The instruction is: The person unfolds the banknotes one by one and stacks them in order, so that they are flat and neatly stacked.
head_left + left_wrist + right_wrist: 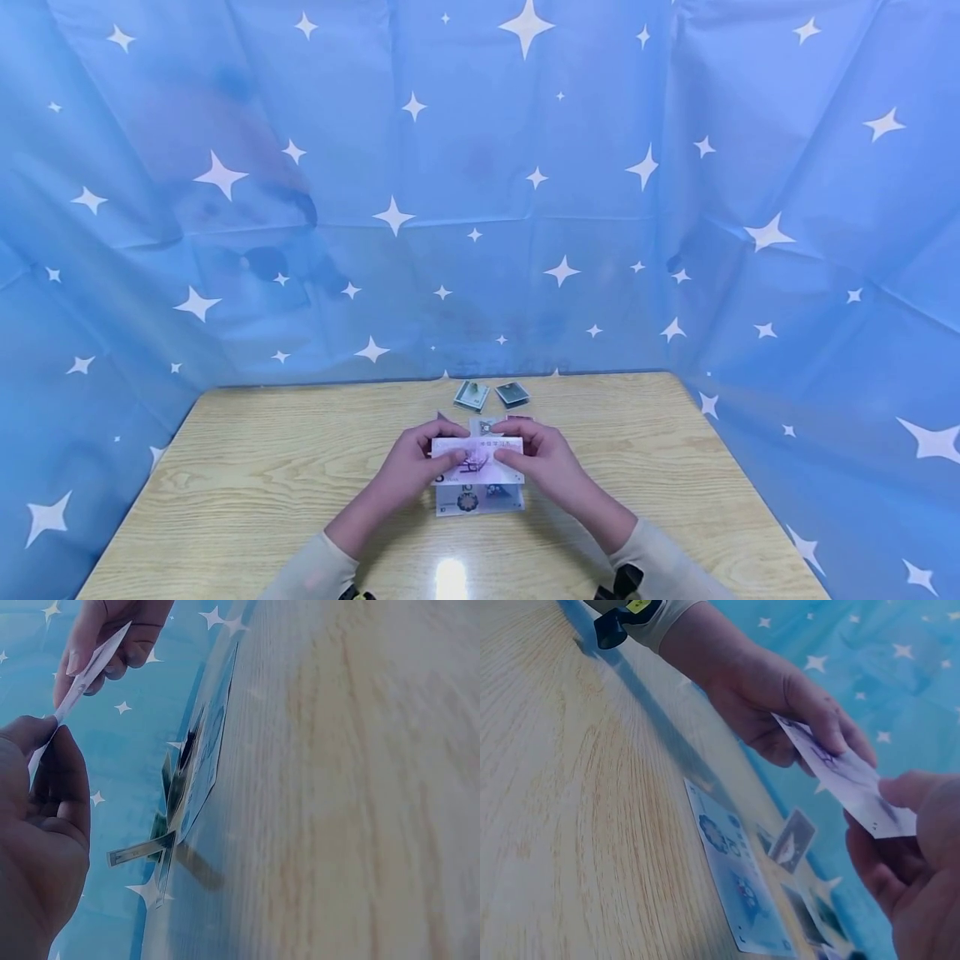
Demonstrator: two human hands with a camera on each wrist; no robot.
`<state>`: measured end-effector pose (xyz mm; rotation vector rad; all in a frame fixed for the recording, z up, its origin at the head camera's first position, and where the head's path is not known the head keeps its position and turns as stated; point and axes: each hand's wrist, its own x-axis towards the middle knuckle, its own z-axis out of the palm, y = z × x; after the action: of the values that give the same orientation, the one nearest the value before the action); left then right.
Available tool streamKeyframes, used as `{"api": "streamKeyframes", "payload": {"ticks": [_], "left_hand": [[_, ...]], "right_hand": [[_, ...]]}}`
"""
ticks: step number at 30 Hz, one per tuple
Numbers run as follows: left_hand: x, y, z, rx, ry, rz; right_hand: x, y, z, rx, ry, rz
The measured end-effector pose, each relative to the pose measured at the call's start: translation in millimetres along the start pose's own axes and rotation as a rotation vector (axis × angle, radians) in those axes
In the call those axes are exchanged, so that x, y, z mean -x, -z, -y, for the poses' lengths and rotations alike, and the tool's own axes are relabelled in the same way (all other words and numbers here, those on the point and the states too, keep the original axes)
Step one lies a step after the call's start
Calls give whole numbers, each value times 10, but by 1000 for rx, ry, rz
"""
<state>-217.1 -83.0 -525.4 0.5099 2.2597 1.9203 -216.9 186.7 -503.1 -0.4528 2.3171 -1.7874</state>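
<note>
The left hand (416, 460) and right hand (551, 460) pinch opposite ends of a pale-purple rectangular paper note (477, 463), thumbs on top. It hovers above a bluish printed paper note (482, 500) on the wood-grain bench (292, 450).

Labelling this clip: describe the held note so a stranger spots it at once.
On the wood-grain table, find the flat bluish note nearest the person. Just above it, the left hand and right hand pinch a pale purple note, one at each end. Being lifted sets it apart: the bluish note and folded notes rest on the table.
</note>
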Motion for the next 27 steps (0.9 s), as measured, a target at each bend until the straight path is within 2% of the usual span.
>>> {"api": "streamKeyframes", "payload": {"ticks": [7,14,21,27], "left_hand": [[1,-19,9,-45,-16,7],[-7,-15,42,-91,1,13],[-16,-2,97,-176,13,61],[0,4,130,-228,4,92]], "right_hand": [[4,-23,-11,18,-4,8],[12,-29,-27,41,-1,3],[-16,-18,-114,162,-21,14],[-13,-12,-217,195,-6,52]]}}
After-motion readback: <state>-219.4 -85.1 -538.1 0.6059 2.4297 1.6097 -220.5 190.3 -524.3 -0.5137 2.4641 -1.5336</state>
